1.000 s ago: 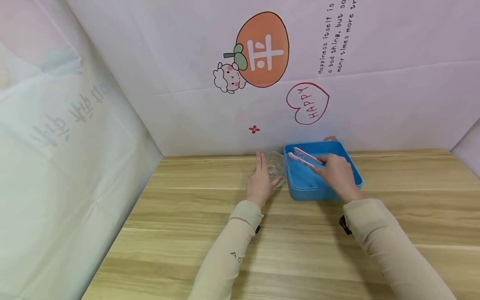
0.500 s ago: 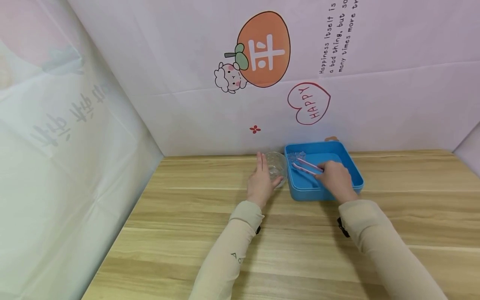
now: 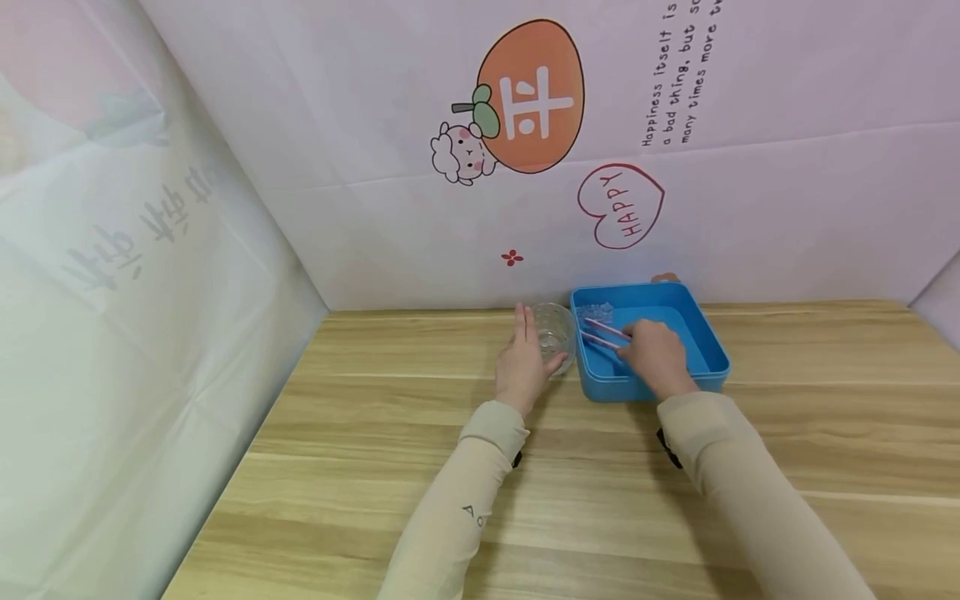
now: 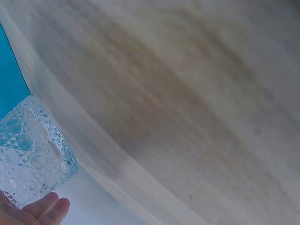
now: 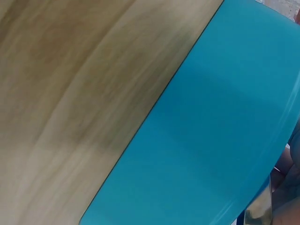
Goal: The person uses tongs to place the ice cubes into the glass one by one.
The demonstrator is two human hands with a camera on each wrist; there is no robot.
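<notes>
— What are the hands doing?
— The left hand point(image 3: 521, 365) lies against the glass bowl point(image 3: 553, 333) with straight fingers, its thumb at the near side. The right hand point(image 3: 655, 354) grasps pink tongs point(image 3: 608, 328).
— And where's everything?
— Bowl and blue box point(image 3: 611, 389) stand side by side at the desk's point(image 3: 375, 417) back edge, the bowl left. Clear pieces point(image 3: 595, 312) sit in the box's back left corner, near the tongs' tips.
</notes>
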